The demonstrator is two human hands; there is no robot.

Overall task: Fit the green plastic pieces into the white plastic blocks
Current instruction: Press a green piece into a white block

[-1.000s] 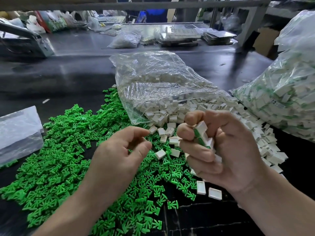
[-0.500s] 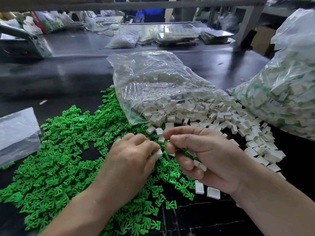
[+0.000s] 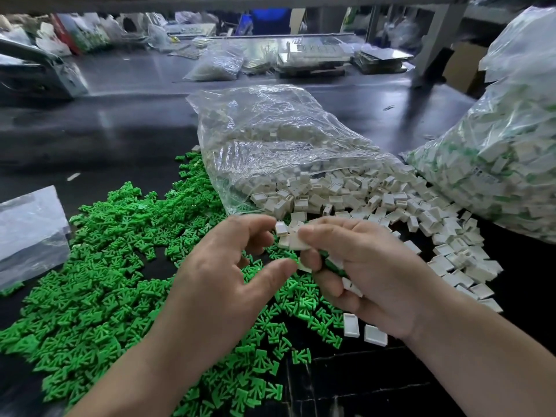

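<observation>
White blocks (image 3: 296,239) sit pinched in the right hand (image 3: 365,273); left hand (image 3: 224,282) fingers spread empty; no legible writing.

No text can be read anywhere in the view. The big clear plastic bag of mixed white-and-green parts (image 3: 493,164) at the right edge carries a faint patch of dark printed marks on its film — too small and blurred to make out as letters or numbers. The colourful printed packets (image 3: 75,34) at the far left of the back table show red and green print, yet no word on them is legible. The small white plastic blocks (image 3: 346,194) and the flat green plastic pieces (image 3: 99,266) bear no visible lettering — nor does the dark table (image 3: 120,121).
</observation>
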